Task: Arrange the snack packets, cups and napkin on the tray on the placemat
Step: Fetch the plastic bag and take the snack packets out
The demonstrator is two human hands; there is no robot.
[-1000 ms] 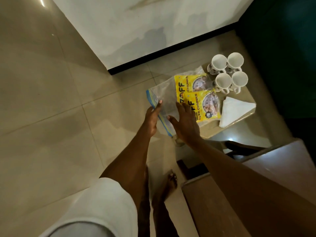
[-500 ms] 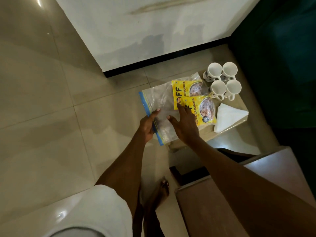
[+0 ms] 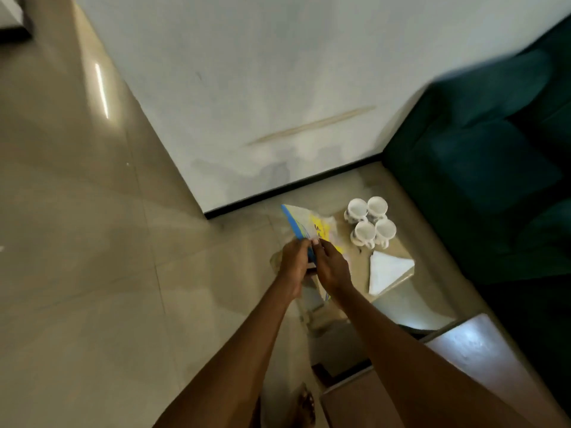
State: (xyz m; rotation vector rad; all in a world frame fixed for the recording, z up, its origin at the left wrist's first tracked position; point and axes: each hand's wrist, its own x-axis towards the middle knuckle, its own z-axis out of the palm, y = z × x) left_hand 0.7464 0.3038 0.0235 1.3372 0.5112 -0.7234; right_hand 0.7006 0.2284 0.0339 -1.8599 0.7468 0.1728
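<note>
The bag (image 3: 298, 222), with the yellow packets (image 3: 323, 228) inside, is held tilted just left of the cups (image 3: 370, 222). Its blue zip edge is pinched tightly by the fingers of the left hand (image 3: 293, 264) and the right hand (image 3: 332, 268), which meet there. The zip seems about to be opened, and is best parted by small opposite pulls close to the seam, so that nothing is spilled toward the cups or the napkin (image 3: 386, 273) just on their near side.

a small pale table (image 3: 360, 268) stands on the tiled floor (image 3: 123, 273). four white cups (image 3: 370, 223) cluster at its far corner, and a folded white napkin (image 3: 386, 274) lies nearer. a clear bag (image 3: 304, 225) of yellow packets (image 3: 321, 228) tilts up at its left edge.
</note>
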